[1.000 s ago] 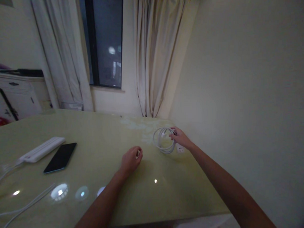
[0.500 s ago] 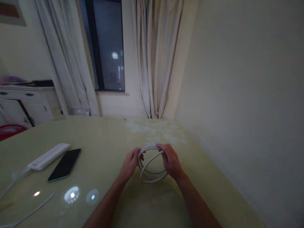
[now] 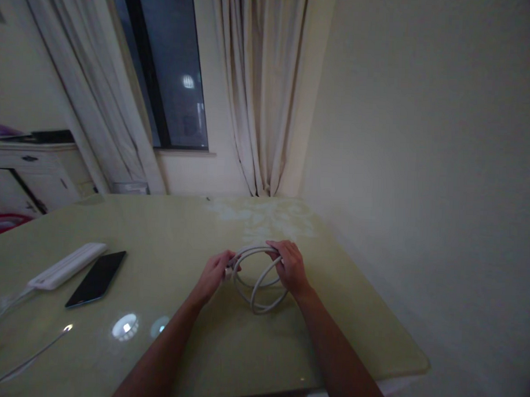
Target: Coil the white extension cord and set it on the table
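Observation:
A light grey cable is wound into several loose loops just above the tabletop, between my two hands. My left hand is closed at the left side of the coil, its fingers pinching what looks like an end of the cable. On the upper right of the loops, my right hand is closed round the cable strands. The lower part of the coil hangs near or on the table; I cannot tell whether it touches.
The pale green glossy table carries a white power strip, a dark phone and a thin white cord at the left. A wall runs along the right side. Curtains hang behind.
My left hand has drawn a little away from the loops and now pinches a cable part at their left. My right hand keeps its grip. The view has shifted slightly right.

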`<state>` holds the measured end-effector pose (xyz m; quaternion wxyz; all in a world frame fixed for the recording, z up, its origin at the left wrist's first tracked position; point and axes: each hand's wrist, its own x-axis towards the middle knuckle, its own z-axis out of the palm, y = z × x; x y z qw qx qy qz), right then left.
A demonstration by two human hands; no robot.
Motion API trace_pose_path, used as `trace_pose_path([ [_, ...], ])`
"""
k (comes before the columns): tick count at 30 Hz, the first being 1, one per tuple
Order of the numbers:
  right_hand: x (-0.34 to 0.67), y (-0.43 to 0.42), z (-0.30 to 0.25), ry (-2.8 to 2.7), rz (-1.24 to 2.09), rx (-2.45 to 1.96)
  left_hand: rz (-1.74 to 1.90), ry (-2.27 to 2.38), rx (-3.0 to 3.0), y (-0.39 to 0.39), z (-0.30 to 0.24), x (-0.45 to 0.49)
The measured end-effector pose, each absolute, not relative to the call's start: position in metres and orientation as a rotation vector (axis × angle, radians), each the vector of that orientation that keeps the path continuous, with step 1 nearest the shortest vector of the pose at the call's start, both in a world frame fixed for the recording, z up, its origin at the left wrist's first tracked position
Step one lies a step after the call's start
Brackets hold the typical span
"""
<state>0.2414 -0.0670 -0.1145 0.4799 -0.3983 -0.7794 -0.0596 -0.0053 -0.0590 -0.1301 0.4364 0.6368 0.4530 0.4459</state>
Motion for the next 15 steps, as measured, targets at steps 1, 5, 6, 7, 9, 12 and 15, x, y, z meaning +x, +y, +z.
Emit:
trace_pose_path([
  [1,0.240,-0.066,-0.116,-1.877,-0.125,-0.964,1.071,1.098,1.505,-0.059,-0.131,-0.007],
  [5,0.238,-0.061,-0.122,-1.814,-0.120,-0.967,0.995,0.944,1.397,-0.060,-0.134,-0.011],
  [6,0.237,-0.061,-0.123,-1.805,-0.128,-0.972,1.014,0.918,1.395,-0.060,-0.134,-0.010],
  [7,0.236,-0.060,-0.124,-1.795,-0.136,-0.977,1.041,0.905,1.392,-0.060,-0.134,-0.009],
  [9,0.236,-0.059,-0.126,-1.777,-0.145,-0.993,1.086,0.915,1.395,-0.059,-0.133,-0.007],
  [12,0.235,-0.060,-0.127,-1.768,-0.157,-1.011,1.116,0.942,1.416,-0.059,-0.128,-0.006],
  [15,0.235,-0.060,-0.127,-1.769,-0.161,-1.016,1.127,0.954,1.464,-0.059,-0.125,-0.008],
])
